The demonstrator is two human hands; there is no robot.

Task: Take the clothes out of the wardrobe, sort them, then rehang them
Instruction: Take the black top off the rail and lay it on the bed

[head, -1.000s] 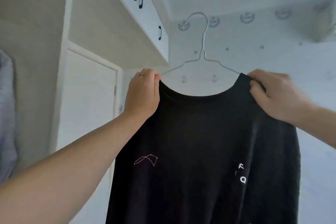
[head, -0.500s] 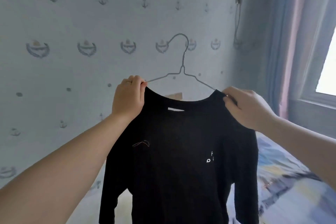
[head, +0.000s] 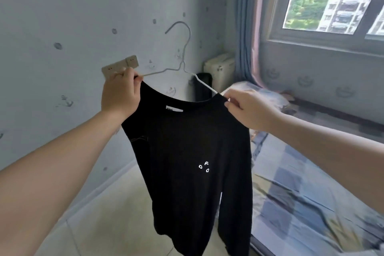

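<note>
Both shoulders of black long-sleeved top (head: 191, 151) pinched: left hand (head: 120, 95) and right hand (head: 249, 110), one each, wire hanger (head: 184, 56) through neckline. Top hangs below hands, long axis vertical, beside bed (head: 311, 203); right hand nearer bed.

wall (head: 62, 16): anchor-print paper | floor (head: 116, 214): pale tiles | window (head: 332, 0): daylit, right | curtain (head: 247, 16): beside window | bed (head: 311, 203): patterned cover
</note>
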